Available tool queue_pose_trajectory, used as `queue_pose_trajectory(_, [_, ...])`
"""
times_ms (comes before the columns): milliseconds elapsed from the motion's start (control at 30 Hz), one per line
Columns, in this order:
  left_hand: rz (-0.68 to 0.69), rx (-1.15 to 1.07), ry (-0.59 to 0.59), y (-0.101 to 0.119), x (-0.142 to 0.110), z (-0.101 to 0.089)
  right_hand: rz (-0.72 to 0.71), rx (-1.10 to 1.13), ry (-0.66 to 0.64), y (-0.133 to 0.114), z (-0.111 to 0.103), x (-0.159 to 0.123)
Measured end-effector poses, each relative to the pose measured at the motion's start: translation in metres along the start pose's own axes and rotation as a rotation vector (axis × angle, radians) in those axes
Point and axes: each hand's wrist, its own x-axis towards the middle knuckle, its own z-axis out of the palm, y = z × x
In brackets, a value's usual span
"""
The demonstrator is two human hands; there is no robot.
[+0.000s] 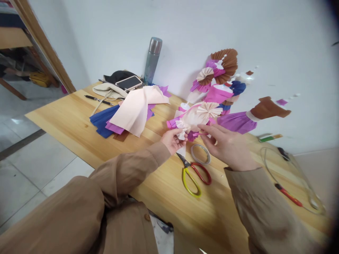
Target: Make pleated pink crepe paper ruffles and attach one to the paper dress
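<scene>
My left hand point(172, 140) is closed on the lower edge of a pleated paper piece point(195, 116) in cream, pink and white, held just above the wooden table point(66, 120). My right hand point(228, 145) pinches a thin pink strip at the same piece's right side, fingers pressed together. Both sleeves are tan. Under my hands lie a roll of clear tape point(200, 153) and scissors point(194, 175) with one yellow and one red handle.
Finished paper fans and figures point(219, 76) lean on the white wall. Stacked cream, purple and blue paper sheets point(127, 113), a phone point(129, 82) on a bag, a pen point(98, 100) and a steel bottle point(153, 60) lie at left. A wire loop point(291, 176) and red tool point(288, 195) lie at right.
</scene>
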Motion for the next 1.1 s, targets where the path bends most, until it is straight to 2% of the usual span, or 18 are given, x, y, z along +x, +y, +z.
queue_pose_trajectory(133, [0.0, -0.002, -0.004, 0.0, -0.001, 0.001, -0.035, -0.071, 0.01, 0.007, -0.006, -0.003])
queue_pose_trajectory(300, [0.012, -0.031, -0.005, 0.002, -0.006, 0.004, -0.051, 0.024, 0.068, 0.013, -0.006, -0.007])
queue_pose_trajectory(500, [-0.007, -0.019, 0.005, 0.0, -0.008, 0.004, 0.077, 0.358, 0.029, 0.021, -0.002, -0.018])
queue_pose_trajectory(833, [-0.059, 0.009, 0.038, -0.01, -0.013, 0.005, 0.461, 1.02, 0.239, 0.019, 0.008, -0.023])
queue_pose_trajectory(967, [-0.064, 0.015, 0.039, -0.01, -0.014, 0.005, 0.489, 1.159, 0.357, 0.022, 0.009, -0.024])
queue_pose_trajectory(1100, [-0.063, 0.015, 0.037, -0.01, -0.014, 0.005, 0.511, 1.149, 0.353, 0.018, 0.005, -0.024])
